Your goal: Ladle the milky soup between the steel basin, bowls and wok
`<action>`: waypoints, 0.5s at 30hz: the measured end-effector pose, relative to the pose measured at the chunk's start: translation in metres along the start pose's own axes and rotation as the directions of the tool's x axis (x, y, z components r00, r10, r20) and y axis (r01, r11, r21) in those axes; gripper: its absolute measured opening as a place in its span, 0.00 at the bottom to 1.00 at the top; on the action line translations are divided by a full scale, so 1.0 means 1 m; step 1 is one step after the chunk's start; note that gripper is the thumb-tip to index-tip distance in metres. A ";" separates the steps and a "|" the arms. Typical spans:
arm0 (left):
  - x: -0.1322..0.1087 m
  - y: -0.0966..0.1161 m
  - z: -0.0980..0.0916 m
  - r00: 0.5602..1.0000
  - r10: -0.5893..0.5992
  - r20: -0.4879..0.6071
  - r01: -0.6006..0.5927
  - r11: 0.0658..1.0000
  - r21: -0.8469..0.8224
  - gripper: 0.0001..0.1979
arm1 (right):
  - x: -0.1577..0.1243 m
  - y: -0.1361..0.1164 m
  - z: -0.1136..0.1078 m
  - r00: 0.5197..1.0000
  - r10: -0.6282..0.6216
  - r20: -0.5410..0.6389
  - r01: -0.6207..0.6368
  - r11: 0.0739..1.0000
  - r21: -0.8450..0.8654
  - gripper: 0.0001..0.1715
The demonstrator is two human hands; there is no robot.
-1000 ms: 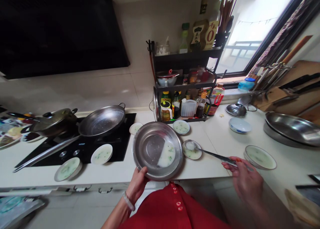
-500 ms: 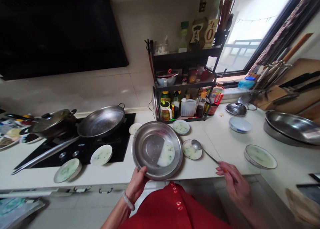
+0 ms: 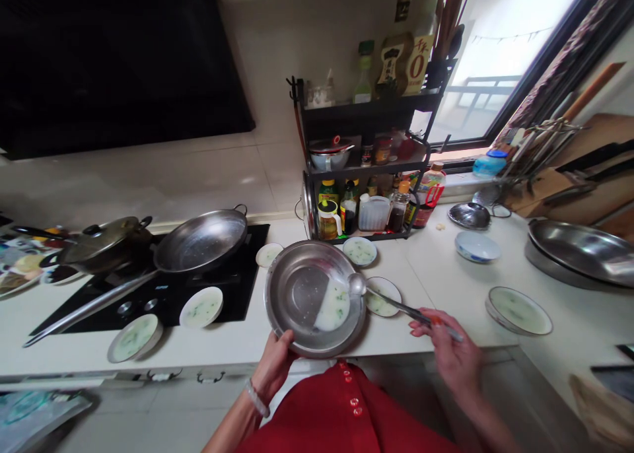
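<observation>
My left hand (image 3: 275, 364) is closed on the near rim of a steel basin (image 3: 296, 290), which is tilted. Milky soup with green bits (image 3: 335, 306) pools in the basin's right side. In my right hand (image 3: 449, 345) is a metal ladle (image 3: 357, 284), its bowl over the basin's right rim and its handle slanting back to my fingers. Just right of the basin a soup bowl (image 3: 391, 290) sits partly hidden under the ladle. Behind the basin stand another filled bowl (image 3: 360, 251) and a small bowl (image 3: 268, 255).
Filled bowls stand at left (image 3: 201, 307), front left (image 3: 135, 338) and right (image 3: 518, 311). A wok (image 3: 201, 240) and a lidded pot (image 3: 106, 242) occupy the stove. Behind rises a black condiment rack (image 3: 366, 169). Steel pans (image 3: 584, 251) and a knife block (image 3: 537, 189) are at right.
My right hand has moved left, carrying the ladle from above the right-hand soup bowl to the basin's right rim. The basin has shifted slightly right.
</observation>
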State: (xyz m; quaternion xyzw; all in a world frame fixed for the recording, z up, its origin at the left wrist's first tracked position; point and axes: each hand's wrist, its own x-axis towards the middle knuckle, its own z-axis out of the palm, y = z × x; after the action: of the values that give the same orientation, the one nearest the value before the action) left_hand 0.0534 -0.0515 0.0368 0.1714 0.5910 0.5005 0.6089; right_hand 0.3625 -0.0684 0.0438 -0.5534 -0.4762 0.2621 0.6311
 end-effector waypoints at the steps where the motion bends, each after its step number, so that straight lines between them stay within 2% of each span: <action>1: -0.001 0.000 0.000 1.000 -0.002 0.007 0.002 1.000 0.002 0.09 | -0.001 0.001 0.007 0.995 -0.089 0.050 0.090 0.995 -0.032 0.15; 3: -0.002 0.001 0.001 1.000 -0.003 0.016 0.003 1.000 0.002 0.09 | -0.004 0.006 0.020 0.957 -0.252 0.142 0.263 0.963 -0.059 0.12; 5: -0.002 0.001 0.001 1.000 -0.002 0.015 0.002 1.000 -0.001 0.09 | -0.005 0.012 0.032 0.909 -0.355 0.218 0.375 0.925 -0.055 0.12; 7: -0.002 0.000 0.000 1.000 0.002 0.012 -0.002 1.000 -0.001 0.09 | -0.008 0.017 0.040 0.880 -0.393 0.266 0.416 0.909 -0.034 0.13; 8: -0.002 0.000 -0.001 1.000 0.006 0.011 -0.006 1.000 -0.002 0.09 | -0.009 0.019 0.043 0.880 -0.385 0.277 0.408 0.913 -0.028 0.13; 11: -0.001 -0.001 -0.003 1.000 0.010 -0.003 -0.010 1.000 -0.001 0.09 | -0.012 0.025 0.046 0.935 -0.262 0.241 0.277 0.960 -0.031 0.12; 13: -0.001 -0.001 -0.003 1.000 0.012 -0.005 -0.012 1.000 -0.002 0.09 | -0.012 0.028 0.044 0.981 -0.095 0.167 0.104 0.993 -0.047 0.14; 15: -0.001 -0.001 -0.004 1.000 0.016 0.006 -0.016 1.000 -0.003 0.08 | -0.008 0.030 0.042 0.993 0.092 0.069 -0.091 0.996 -0.021 0.17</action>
State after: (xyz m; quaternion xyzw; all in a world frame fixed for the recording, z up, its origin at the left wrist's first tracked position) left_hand 0.0507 -0.0541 0.0352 0.1770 0.5871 0.5057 0.6068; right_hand 0.3278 -0.0492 0.0096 -0.5706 -0.4745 0.3058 0.5965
